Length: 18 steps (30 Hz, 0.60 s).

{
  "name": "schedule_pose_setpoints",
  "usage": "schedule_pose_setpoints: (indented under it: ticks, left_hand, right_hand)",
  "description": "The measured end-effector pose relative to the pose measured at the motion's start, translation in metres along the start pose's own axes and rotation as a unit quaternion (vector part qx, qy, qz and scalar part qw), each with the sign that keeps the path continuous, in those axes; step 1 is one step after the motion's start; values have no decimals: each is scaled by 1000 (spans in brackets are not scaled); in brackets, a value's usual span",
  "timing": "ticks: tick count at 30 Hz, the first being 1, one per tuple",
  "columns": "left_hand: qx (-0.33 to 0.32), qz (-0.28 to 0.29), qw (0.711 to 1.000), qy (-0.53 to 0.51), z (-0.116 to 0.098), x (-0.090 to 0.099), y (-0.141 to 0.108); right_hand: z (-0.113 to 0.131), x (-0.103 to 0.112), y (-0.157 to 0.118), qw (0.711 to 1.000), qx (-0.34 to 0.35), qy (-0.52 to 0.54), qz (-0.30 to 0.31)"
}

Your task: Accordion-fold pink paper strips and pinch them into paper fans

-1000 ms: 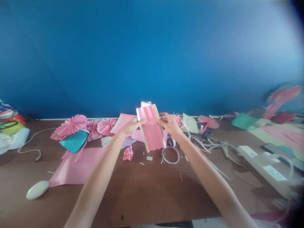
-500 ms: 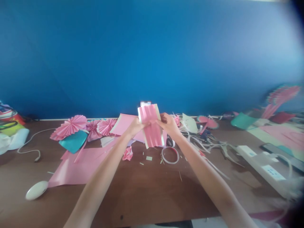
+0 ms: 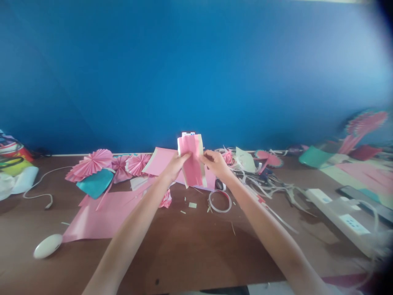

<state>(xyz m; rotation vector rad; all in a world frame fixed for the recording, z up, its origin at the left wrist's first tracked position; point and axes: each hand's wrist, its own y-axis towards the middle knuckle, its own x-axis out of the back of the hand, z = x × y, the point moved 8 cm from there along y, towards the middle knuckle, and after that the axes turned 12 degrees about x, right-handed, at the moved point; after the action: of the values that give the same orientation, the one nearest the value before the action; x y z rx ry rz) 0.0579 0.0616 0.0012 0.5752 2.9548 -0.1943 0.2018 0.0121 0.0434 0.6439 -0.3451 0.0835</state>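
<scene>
A creased strip of pink paper [image 3: 194, 170] with pale edges stands upright in front of me, above the table. My left hand [image 3: 176, 164] grips its left side, the thumb lying across the front and the other fingers hidden behind. At the strip's right edge, my right hand [image 3: 215, 162] is closed, with thumb and fingertips pinching the pale border. Behind the strip lies a larger pink sheet [image 3: 160, 159], partly covered by it. The top of a small lit screen [image 3: 188, 133] shows just above the strip.
Pleated pink paper fans [image 3: 97, 163] and a teal paper piece [image 3: 95, 183] lie left. A tape roll [image 3: 220, 201] and paper scraps [image 3: 192, 205] sit nearer. White strips [image 3: 270, 186] and a power strip [image 3: 340, 221] are right; a white mouse [image 3: 48, 246] is front left.
The pink strip looks narrower and more upright, its right part drawn in. My left thumb has shifted slightly up, and my right hand is now at the strip's edge rather than across its front.
</scene>
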Motion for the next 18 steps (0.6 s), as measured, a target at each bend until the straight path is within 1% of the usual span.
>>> schedule_pose_setpoints:
  ticks: [3, 6, 9, 11, 14, 18]
  left_hand:
    - [0, 29, 999, -26, 1, -4, 0]
    - [-5, 32, 998, -48, 2, -5, 0]
    - [-16, 36, 997, -59, 0, -7, -1]
    - [-20, 33, 998, -47, -1, -6, -2]
    - [-14, 17, 1000, -7, 1, -4, -2]
    - [9, 29, 999, 44, 4, -5, -2]
  right_hand:
    - [-1, -1, 0, 1000, -4, 1, -6]
    - [-5, -1, -1, 1000, -9, -1, -11]
    - [-5, -4, 0, 1000, 2, 9, -2]
    - [-5, -5, -1, 1000, 10, 25, -2]
    - [-5, -2, -1, 999, 13, 32, -26]
    - [-5, 5, -1, 997, 19, 33, -65]
